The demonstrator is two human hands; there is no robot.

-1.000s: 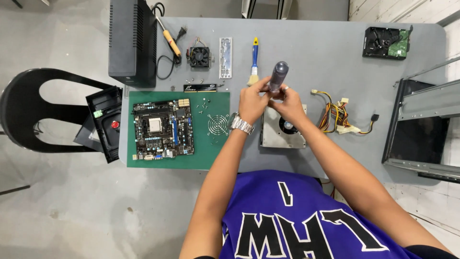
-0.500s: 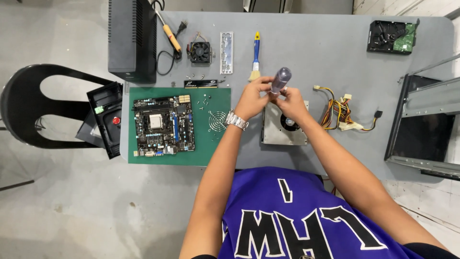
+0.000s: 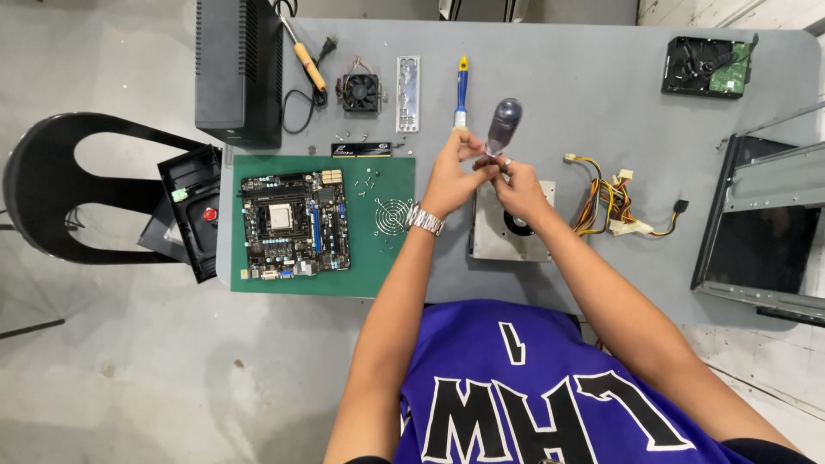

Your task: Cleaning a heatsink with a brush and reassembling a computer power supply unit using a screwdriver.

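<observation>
Computer repair workshop, motherboard (image 3: 295,225), gray workbench (image 3: 593,69)

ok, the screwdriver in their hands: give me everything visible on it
The screwdriver has a bulbous, translucent, smoky-dark handle, plastic by the look, standing roughly upright with the handle top toward the camera. Its shaft and tip are hidden behind the fingers. The left hand and right hand both pinch it just below the handle, above the grey metal power supply box on the grey table.

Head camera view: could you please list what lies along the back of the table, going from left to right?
Black computer case → soldering iron → cooling fan → metal port plate → blue-handled brush → screwdriver held in both hands → hard drive.
</observation>
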